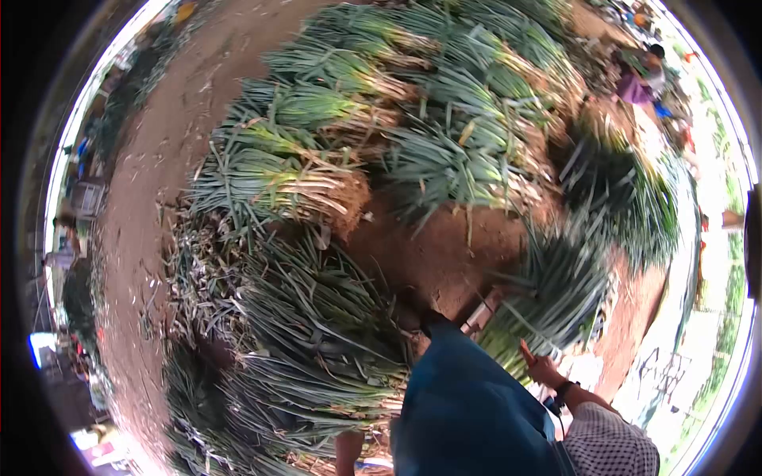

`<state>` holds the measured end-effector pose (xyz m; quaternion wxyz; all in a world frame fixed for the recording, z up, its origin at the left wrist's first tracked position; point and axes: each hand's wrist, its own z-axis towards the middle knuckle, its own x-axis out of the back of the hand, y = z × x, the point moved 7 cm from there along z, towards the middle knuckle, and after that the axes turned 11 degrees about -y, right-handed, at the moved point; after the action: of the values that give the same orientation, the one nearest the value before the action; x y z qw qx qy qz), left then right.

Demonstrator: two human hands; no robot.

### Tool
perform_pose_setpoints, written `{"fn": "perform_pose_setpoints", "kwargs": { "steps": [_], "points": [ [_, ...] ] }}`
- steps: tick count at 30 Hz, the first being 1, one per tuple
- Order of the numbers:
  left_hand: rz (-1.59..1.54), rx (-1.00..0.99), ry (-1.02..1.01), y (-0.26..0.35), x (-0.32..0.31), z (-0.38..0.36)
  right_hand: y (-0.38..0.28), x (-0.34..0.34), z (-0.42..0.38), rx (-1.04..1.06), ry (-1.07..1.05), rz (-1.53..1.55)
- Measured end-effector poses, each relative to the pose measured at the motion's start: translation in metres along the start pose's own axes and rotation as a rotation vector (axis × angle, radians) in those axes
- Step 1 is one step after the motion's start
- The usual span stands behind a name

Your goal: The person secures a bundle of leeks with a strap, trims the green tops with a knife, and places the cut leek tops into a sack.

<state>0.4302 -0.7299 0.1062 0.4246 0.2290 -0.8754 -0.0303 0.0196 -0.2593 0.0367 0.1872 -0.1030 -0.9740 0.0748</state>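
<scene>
My right hand [544, 370], with a dark band at the wrist, is at the lower edge of a bundle of long green onions [548, 297]. One finger is stretched out against the leaves. The other fingers are hard to make out, and the far leaves of this bundle are blurred. At the bottom edge, my left hand [348, 451] shows only in part, close to the pale stalk ends of a large pile of green onions [317, 317]. Its fingers are hidden. Between my hands, blue cloth [468, 397] covers my lap or legs.
Several rows of green onion bundles [333, 103] lie ahead on brown soil [436, 246]. Another bundle [627, 190] stands at the right. Dry leaf scraps [206, 270] lie left of the pile. A dirt path [143, 222] runs along the left. A person [643, 79] sits far right.
</scene>
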Motion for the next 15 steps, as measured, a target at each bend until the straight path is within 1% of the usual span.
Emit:
{"fn": "perform_pose_setpoints", "kwargs": {
  "steps": [1, 2, 3, 4, 5, 6, 7, 9, 10, 11, 13, 14, 15],
  "points": [
    [-0.089, -0.058, -0.055, 0.001, -0.010, -0.003, -0.009, 0.012, 0.001, 0.061, 0.026, -0.138],
    [-0.272, 0.067, 0.024, -0.008, -0.020, -0.013, -0.011, 0.020, -0.001, -0.046, -0.099, -0.001],
    [-0.460, 0.197, 0.116, -0.012, -0.033, -0.023, -0.026, 0.037, 0.002, 0.046, -0.046, -0.161],
    [-0.661, 0.318, 0.010, -0.015, -0.060, -0.029, -0.037, 0.050, 0.006, 0.003, -0.054, -0.225],
    [-0.870, 0.430, -0.097, -0.017, -0.086, -0.038, -0.053, 0.066, 0.005, 0.075, 0.082, -0.273],
    [-1.080, 0.520, -0.202, -0.015, -0.100, -0.038, -0.066, 0.082, 0.007, 0.084, 0.071, -0.240],
    [-1.408, 0.738, -0.243, -0.012, -0.117, -0.043, -0.076, 0.094, 0.009, 0.078, 0.064, -0.193],
    [-1.504, 0.778, -0.169, -0.004, -0.105, -0.032, -0.101, 0.117, 0.020, 0.111, 0.145, -0.188],
    [-1.547, 0.792, -0.133, -0.001, -0.087, -0.022, -0.115, 0.129, 0.023, 0.147, 0.220, -0.207],
    [-1.591, 0.803, -0.092, 0.000, -0.056, -0.009, -0.132, 0.140, 0.024, 0.188, 0.259, -0.179],
    [-1.460, 0.916, -0.145, -0.009, 0.002, 0.013, -0.172, 0.161, 0.025, 0.336, 0.355, -0.095],
    [-1.441, 0.722, -0.079, -0.033, -0.023, 0.036, -0.184, 0.170, 0.028, 0.340, 0.394, -0.121],
    [-1.300, 0.693, -0.023, -0.020, 0.072, 0.042, -0.187, 0.178, 0.054, 0.360, 0.442, -0.148]
  ]
}}
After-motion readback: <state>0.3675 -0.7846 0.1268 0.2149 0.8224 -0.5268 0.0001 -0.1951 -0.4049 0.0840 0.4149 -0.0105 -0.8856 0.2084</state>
